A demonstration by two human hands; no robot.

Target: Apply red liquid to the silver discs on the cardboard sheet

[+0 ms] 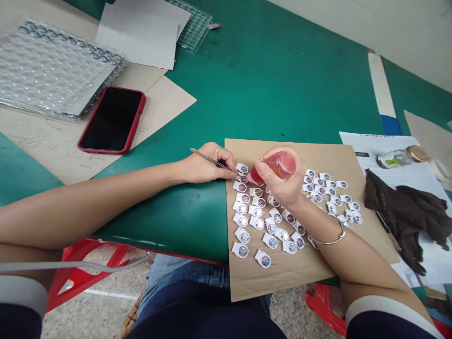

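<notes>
Many small round metal pieces on white tabs (241,221) lie in loose rows on a brown cardboard sheet (282,294). My left hand (210,164) is closed on thin metal tweezers (208,158), its fingertips at a piece near the sheet's upper left. My right hand (286,181) is wrapped round a red translucent squeeze bottle (278,165), tilted so that its tip points down left at the same piece, close to my left fingertips. The hand and forearm hide some of the pieces in the middle.
A phone in a red case (112,120) and clear plastic trays (52,70) lie on the left. On the right are a glass jar (400,157), dark brown cloth (402,202) and printed papers (367,143). A white cable (88,266) crosses the lower left.
</notes>
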